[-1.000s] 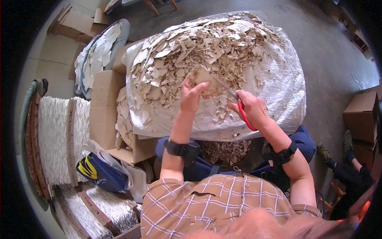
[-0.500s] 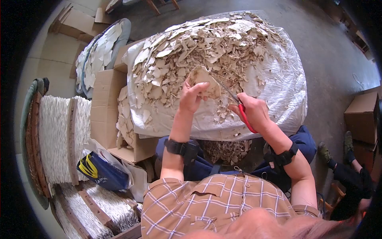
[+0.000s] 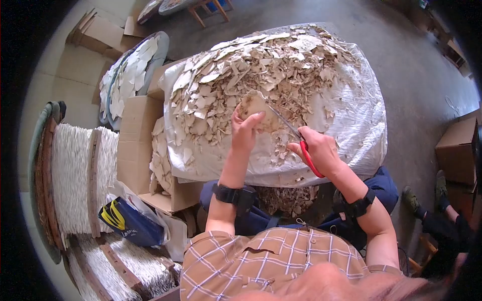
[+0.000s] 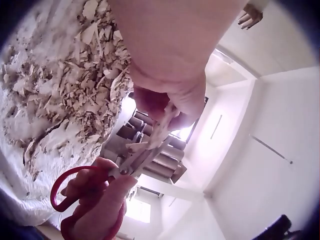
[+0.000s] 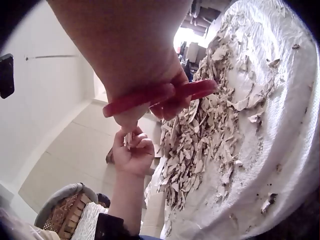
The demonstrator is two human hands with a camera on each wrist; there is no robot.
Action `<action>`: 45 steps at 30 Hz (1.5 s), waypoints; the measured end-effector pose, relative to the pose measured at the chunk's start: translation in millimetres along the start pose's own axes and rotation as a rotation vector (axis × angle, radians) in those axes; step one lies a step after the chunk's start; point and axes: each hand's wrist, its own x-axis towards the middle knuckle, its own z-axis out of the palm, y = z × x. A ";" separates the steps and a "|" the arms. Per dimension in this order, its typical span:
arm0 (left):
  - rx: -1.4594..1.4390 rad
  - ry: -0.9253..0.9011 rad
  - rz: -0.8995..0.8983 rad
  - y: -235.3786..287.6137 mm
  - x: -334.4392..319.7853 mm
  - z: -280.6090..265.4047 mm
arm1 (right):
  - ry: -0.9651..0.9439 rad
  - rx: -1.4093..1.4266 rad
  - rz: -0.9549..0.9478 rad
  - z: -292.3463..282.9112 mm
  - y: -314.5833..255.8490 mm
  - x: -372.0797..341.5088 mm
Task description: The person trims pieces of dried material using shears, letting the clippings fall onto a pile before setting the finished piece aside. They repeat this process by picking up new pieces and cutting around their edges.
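Observation:
In the head view, my left hand (image 3: 244, 129) pinches a thin off-white flake (image 3: 254, 104) with brown specks, thumb across its face. My right hand (image 3: 321, 150) grips scissors (image 3: 309, 159) by their red handles, fingers curled through the loops. The steel blades reach up to the flake's right edge. From the left wrist, the scissor blades (image 4: 141, 159) stand parted along the flake's (image 4: 161, 131) edge. Under both hands, a heap of broken flakes (image 3: 236, 75) covers much of a white plastic sheet (image 3: 359, 145). In the right wrist view, the red handles (image 5: 145, 97) cross the right hand.
An open cardboard box (image 3: 134, 143) with large flakes stands left of the sheet. Beyond it leans a round tray (image 3: 160, 50) of flakes. A blue bag (image 3: 131, 223) and stacked white sheets (image 3: 70, 175) are at lower left. Another person's legs (image 3: 442, 220) show at right.
The head view has tilted, so the whole scene sits slightly lower in it. The flake has turned a little in my left hand; the scissors stay at its right edge.

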 end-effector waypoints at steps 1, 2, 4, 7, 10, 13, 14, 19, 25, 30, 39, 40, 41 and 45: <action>-0.018 0.025 0.012 1.2 -1.5 3.0 | -0.002 0.014 0.004 -0.6 -0.3 0.2; -0.035 0.050 0.024 1.6 -3.0 4.5 | -0.005 0.015 0.005 -1.7 -0.8 0.1; -0.064 0.049 0.045 -3.6 1.3 -0.1 | -0.053 0.018 0.024 -5.1 -1.0 1.0; -0.099 0.056 0.090 -5.3 4.5 -0.9 | -0.062 0.097 0.006 -6.3 0.2 -0.3; -0.080 0.127 0.135 -7.2 3.0 1.4 | -0.079 0.103 0.025 -6.6 0.9 -0.2; -0.088 0.228 0.183 -7.8 4.9 -1.4 | -0.063 0.076 0.032 -5.4 1.7 -1.6; -0.120 0.271 0.207 -7.5 6.5 -3.4 | -0.065 0.077 0.035 -5.3 2.0 -2.5; -0.167 0.058 0.137 -6.3 2.4 -1.0 | -0.046 0.101 0.009 -2.8 3.2 -2.1; -0.127 0.014 0.005 -13.4 -5.2 7.1 | -0.049 0.108 0.039 1.7 3.1 -0.6; -0.144 0.029 0.011 -23.2 -6.4 0.9 | 0.013 0.042 -0.002 6.9 3.1 2.2; -0.107 0.085 0.078 -16.8 -6.5 0.0 | 0.021 -0.007 -0.025 15.0 1.4 9.3; -0.157 0.140 0.015 -12.4 -8.6 4.1 | 0.026 -0.004 -0.018 17.3 2.4 9.0; -0.207 0.194 -0.048 -10.1 -9.8 5.8 | 0.023 -0.004 -0.021 19.8 4.2 9.1; -0.131 0.138 -0.052 -11.9 -6.7 1.0 | 0.018 -0.021 0.007 23.2 7.0 9.5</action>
